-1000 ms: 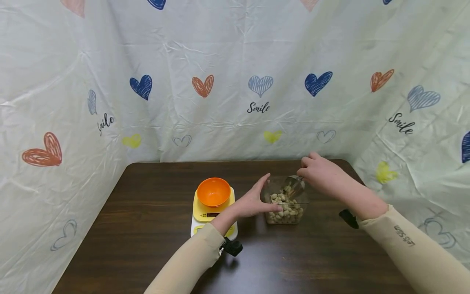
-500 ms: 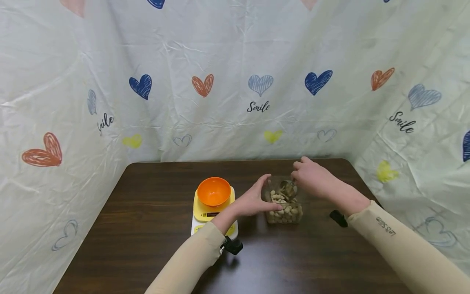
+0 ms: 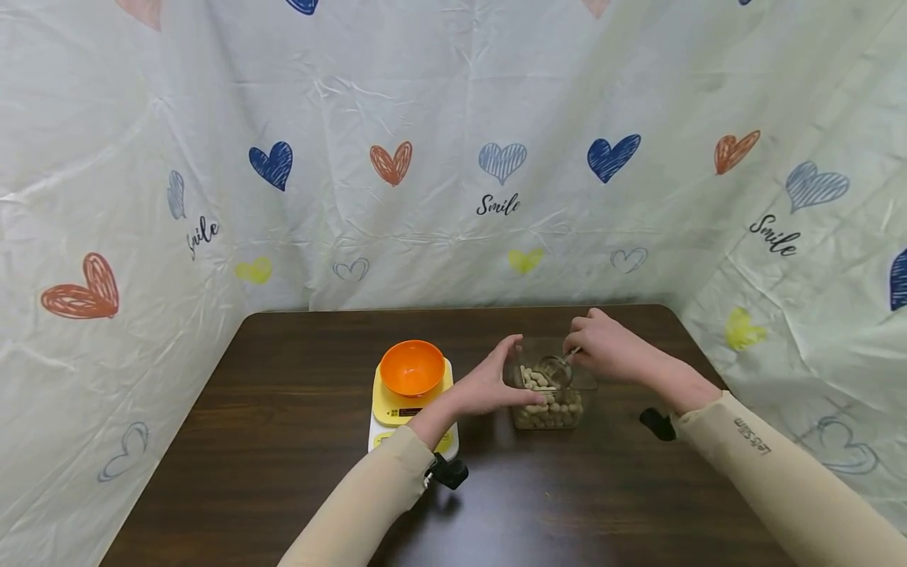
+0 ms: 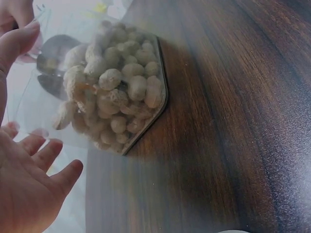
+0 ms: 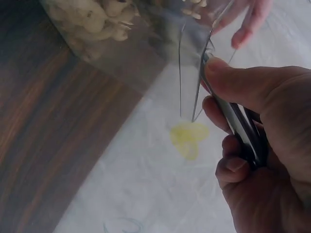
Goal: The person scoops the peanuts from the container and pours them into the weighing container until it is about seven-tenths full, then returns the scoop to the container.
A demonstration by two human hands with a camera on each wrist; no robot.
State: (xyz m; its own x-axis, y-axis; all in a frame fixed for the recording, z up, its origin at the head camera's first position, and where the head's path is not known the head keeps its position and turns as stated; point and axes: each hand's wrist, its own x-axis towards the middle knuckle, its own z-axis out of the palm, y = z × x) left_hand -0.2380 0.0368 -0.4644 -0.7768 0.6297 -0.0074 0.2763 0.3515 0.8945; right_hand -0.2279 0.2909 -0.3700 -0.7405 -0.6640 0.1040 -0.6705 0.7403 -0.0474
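A clear plastic container (image 3: 540, 346) holds unshelled peanuts (image 4: 119, 85) on the dark wooden table. My left hand (image 3: 489, 387) grips its left side, the thumb at the front wall and the fingers spread along the back. In the left wrist view the fingertips lie against the clear wall. My right hand (image 3: 608, 345) is above the container's right side, gripping a metal scoop by its handle (image 5: 238, 128). The scoop's round head (image 3: 555, 370) is inside the container at the peanuts, partly dulled by the plastic in the left wrist view.
Left of the container stands a yellow and white kitchen scale (image 3: 388, 409) with an orange bowl (image 3: 412, 368) on it. My left forearm crosses over the scale's lower right part. A white heart-printed sheet (image 3: 439, 276) hangs behind the table (image 3: 298, 433).
My right hand has moved left and slightly down with the scoop, whose head has tilted and shifted among the peanuts. The left hand, container, scale and bowl have stayed put.
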